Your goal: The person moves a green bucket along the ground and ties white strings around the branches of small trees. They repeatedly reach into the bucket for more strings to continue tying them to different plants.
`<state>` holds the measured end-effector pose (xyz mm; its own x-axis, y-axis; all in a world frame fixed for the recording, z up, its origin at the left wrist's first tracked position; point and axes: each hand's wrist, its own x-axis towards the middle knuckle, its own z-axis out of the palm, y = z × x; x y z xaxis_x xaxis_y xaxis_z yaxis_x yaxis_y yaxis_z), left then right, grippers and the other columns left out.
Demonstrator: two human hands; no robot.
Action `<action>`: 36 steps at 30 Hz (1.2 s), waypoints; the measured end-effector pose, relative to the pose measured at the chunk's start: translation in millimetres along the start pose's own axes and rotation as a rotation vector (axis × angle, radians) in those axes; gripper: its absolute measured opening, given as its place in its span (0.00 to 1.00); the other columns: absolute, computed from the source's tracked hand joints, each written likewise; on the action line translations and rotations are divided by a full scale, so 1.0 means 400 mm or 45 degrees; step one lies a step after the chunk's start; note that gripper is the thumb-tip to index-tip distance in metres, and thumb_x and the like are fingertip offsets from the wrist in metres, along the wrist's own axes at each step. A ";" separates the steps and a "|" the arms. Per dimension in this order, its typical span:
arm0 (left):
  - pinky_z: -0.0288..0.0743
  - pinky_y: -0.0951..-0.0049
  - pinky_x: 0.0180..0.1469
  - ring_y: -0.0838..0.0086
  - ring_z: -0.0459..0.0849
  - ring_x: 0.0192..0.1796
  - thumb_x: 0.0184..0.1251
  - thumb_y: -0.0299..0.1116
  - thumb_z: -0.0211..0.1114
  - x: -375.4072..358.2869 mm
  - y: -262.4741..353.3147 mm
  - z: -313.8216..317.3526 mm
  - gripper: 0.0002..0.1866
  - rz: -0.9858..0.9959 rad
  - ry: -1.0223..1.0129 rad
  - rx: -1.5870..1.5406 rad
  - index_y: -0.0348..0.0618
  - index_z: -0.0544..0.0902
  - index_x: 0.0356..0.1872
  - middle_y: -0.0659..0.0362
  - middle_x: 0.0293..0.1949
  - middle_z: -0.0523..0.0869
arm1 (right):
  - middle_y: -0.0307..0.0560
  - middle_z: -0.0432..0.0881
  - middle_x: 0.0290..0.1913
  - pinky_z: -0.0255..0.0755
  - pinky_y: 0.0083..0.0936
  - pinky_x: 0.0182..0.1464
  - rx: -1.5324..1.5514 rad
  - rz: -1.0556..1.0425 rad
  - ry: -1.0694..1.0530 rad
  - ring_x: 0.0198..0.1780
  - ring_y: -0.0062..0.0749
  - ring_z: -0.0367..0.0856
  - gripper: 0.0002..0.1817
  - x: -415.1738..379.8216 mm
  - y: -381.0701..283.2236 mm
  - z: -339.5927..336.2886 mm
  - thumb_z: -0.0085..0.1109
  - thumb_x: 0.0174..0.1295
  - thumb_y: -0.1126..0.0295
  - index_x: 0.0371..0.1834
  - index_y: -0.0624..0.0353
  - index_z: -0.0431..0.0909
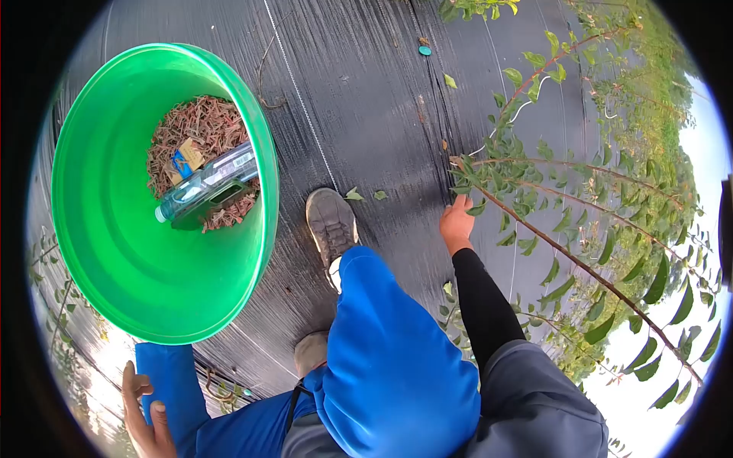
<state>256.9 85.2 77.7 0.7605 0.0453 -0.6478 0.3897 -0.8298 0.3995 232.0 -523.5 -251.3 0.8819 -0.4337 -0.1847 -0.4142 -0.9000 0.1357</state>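
My right hand (456, 223), at the end of a black sleeve, reaches to the lower part of a young leafy tree (489, 191). Its fingers look drawn together; leaves cover the tips, so what they grip is hidden. At the lower left, my left hand (143, 416) is open, thumb and fingers apart and nothing in them, beside blue fabric (169, 382) under the bucket. The green bucket (99, 252) gapes toward me. Inside lie many thin brownish strips (202, 126), a clear plastic bottle (206, 183) and a small blue-and-tan packet (185, 159).
Black ground sheet (382, 99) with white lines runs underfoot. My blue-clad knee (397, 343) and grey shoe (332, 225) are in the middle. Long leafy branches (580, 259) spread across the right side. A small teal disc (424, 50) lies on the sheet.
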 end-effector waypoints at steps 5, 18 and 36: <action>0.67 0.65 0.50 0.67 0.73 0.43 0.71 0.49 0.49 0.010 -0.014 0.029 0.30 -0.089 0.009 0.016 0.39 0.64 0.67 0.53 0.43 0.75 | 0.61 0.69 0.58 0.69 0.43 0.54 -0.556 -0.149 -0.579 0.56 0.56 0.71 0.24 0.145 0.127 0.034 0.51 0.59 0.71 0.60 0.61 0.63; 0.69 0.64 0.51 0.62 0.75 0.44 0.71 0.52 0.48 0.010 0.021 0.060 0.31 -0.027 -0.024 0.124 0.36 0.66 0.64 0.50 0.42 0.77 | 0.48 0.58 0.71 0.58 0.38 0.65 -0.602 -0.690 0.110 0.66 0.41 0.63 0.36 0.220 0.099 -0.033 0.45 0.67 0.67 0.74 0.52 0.38; 0.69 0.65 0.50 0.62 0.75 0.43 0.70 0.52 0.51 -0.006 0.046 0.096 0.32 0.020 -0.063 0.073 0.34 0.66 0.63 0.49 0.44 0.77 | 0.52 0.80 0.46 0.75 0.41 0.31 -0.892 -0.422 -0.344 0.32 0.50 0.82 0.18 0.212 0.202 0.120 0.47 0.62 0.66 0.54 0.60 0.71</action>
<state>242.4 48.7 61.7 0.7392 0.0055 -0.6734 0.3465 -0.8605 0.3733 262.6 -634.9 -302.9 0.8123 -0.2260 -0.5377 0.1738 -0.7862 0.5930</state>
